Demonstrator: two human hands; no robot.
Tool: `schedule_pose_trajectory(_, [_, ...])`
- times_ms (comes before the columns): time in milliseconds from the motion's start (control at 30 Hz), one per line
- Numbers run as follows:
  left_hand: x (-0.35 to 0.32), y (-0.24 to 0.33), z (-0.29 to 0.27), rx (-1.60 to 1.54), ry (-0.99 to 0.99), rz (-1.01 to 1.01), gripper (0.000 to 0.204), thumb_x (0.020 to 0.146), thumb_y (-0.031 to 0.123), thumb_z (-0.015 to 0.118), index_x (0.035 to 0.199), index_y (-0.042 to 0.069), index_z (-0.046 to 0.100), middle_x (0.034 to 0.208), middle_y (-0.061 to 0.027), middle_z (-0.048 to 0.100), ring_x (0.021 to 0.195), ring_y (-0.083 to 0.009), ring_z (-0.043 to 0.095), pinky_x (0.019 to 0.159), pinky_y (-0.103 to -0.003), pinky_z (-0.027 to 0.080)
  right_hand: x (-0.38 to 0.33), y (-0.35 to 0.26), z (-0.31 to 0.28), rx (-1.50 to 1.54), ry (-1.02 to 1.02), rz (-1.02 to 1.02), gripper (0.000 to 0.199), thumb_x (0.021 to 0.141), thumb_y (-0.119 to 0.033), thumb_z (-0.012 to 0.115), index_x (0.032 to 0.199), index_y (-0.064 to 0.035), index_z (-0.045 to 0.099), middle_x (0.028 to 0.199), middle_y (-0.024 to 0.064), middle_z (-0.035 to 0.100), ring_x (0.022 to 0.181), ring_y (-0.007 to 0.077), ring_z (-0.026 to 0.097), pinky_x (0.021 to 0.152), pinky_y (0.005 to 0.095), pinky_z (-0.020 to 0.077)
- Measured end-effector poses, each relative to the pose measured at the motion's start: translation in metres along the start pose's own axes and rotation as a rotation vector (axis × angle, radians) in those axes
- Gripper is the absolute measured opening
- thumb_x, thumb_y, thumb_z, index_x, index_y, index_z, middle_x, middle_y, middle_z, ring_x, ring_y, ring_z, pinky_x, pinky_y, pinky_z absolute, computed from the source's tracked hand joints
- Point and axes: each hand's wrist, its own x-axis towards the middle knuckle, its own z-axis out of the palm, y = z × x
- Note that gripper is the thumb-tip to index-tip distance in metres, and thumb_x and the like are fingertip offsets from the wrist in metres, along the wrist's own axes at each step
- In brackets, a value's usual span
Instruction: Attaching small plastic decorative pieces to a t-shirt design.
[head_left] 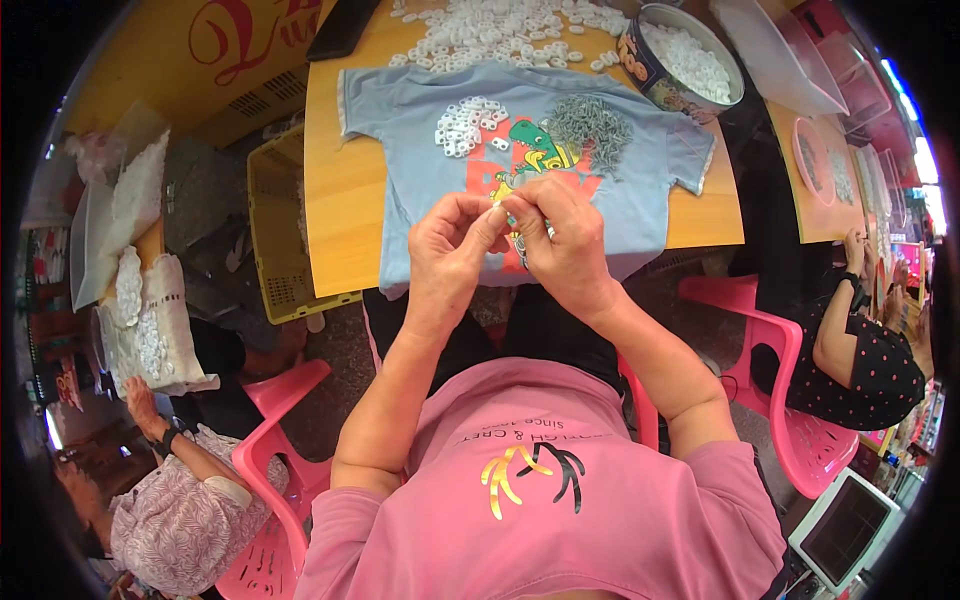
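Head view: both hands, left hand (450, 245) and right hand (565, 240), meet, fingers pinching a small white piece (497, 212) together.

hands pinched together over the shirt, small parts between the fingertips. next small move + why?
Probably press the two pieces together. Left hand and right hand meet fingertip to fingertip over the blue shirt, pinching small parts too tiny to identify. The white ring pile and grey pile lie untouched.
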Motion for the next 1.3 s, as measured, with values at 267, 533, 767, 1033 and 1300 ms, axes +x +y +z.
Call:
schedule_pose_trajectory(267, [0.009,0.003,-0.029,-0.047,0.052,0.0,0.015,0.093,0.013,0.065,0.096,0.0,0.061,0.082,-0.005,0.065,0.071,-0.0103,0.06,0.067,-0.023,0.048,0.056,0.055,-0.01,0.0,-0.266,0.209,0.015,0.093,-0.013,0.062,0.095,0.0011,0.067,0.078,0.0105,0.063,0.069,0.0157,0.061,0.06,0.0288,0.0463])
schedule_pose_trajectory(533, [0.015,-0.014,-0.036,-0.108,0.089,0.063,0.014,0.093,0.012,0.065,0.096,0.0,0.06,0.082,-0.0046,0.064,0.071,-0.0097,0.059,0.068,-0.024,0.048,0.128,0.103,-0.012,-0.432,-0.254,0.115,0.018,0.086,-0.019,0.065,0.096,-0.0056,0.07,0.094,0.0136,0.069,0.083,0.0306,0.065,0.074,0.04,0.0504])
schedule_pose_trajectory(767, [0.016,-0.02,-0.039,-0.12,0.109,0.034,0.013,0.094,0.012,0.064,0.097,0.0,0.06,0.083,-0.0043,0.064,0.073,-0.0096,0.06,0.069,-0.024,0.048,0.163,0.137,-0.005,-0.753,-0.371,0.172,0.023,0.084,-0.029,0.064,0.094,-0.0095,0.071,0.093,0.0134,0.07,0.089,0.0325,0.066,0.078,0.0424,0.0507])
schedule_pose_trajectory(1033, [0.015,-0.016,-0.038,-0.126,0.102,0.023,0.012,0.094,0.012,0.064,0.097,0.0,0.06,0.082,-0.0041,0.064,0.073,-0.0098,0.059,0.07,-0.024,0.048,0.168,0.154,-0.012,-0.615,-0.328,0.075,0.022,0.084,-0.024,0.068,0.097,-0.0062,0.071,0.087,0.0119,0.071,0.083,0.028,0.067,0.074,0.0379,0.0528])
schedule_pose_trajectory(1300, [0.024,0.023,-0.01,-0.211,0.062,0.094,0.014,0.094,0.012,0.064,0.096,-0.001,0.059,0.081,-0.006,0.064,0.072,-0.011,0.059,0.069,-0.025,0.048,0.111,0.065,-0.037,0.801,-0.328,0.741,0.028,0.095,-0.015,0.063,0.118,0.0001,0.062,0.093,0.0005,0.063,0.077,0.0077,0.061,0.074,0.0262,0.0564])
